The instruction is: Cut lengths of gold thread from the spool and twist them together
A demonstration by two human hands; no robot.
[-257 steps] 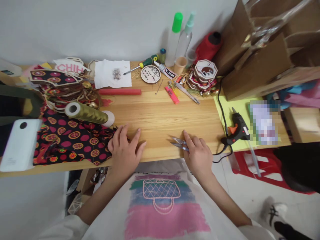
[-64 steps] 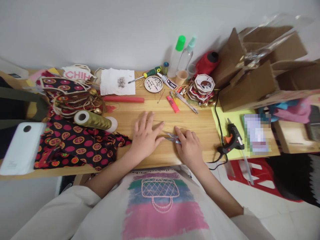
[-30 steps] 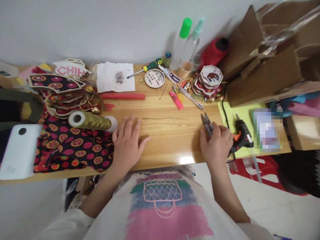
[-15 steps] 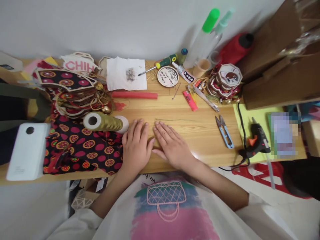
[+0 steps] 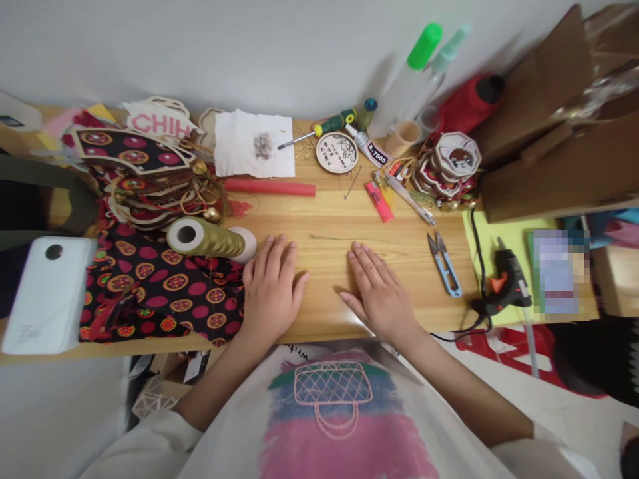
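My left hand (image 5: 272, 286) lies flat on the wooden table, fingers stretched out and holding nothing. Its fingers are beside the white end of a spool of olive-gold thread (image 5: 214, 241), and its outer edge meets a dark patterned cloth (image 5: 164, 293). My right hand (image 5: 379, 289) also rests palm down, thumb apart from the fingers, with nothing in it. Just beyond the hands a thin dark green thread (image 5: 332, 237) runs across the wood. Blue-handled thread snips (image 5: 444, 264) lie to the right of my right hand, blades parted.
Behind are a red stick (image 5: 269, 187), a screwdriver (image 5: 324, 126), a glue tube (image 5: 368, 146), a pink lighter (image 5: 379, 201) and a pen (image 5: 412, 199). A glue gun (image 5: 509, 279) with a cable lies right, before a cardboard box (image 5: 544, 153). A white power bank (image 5: 47, 293) sits left.
My right hand has slid right along the table, away from my left hand, widening the space between them. My left hand stays in place.
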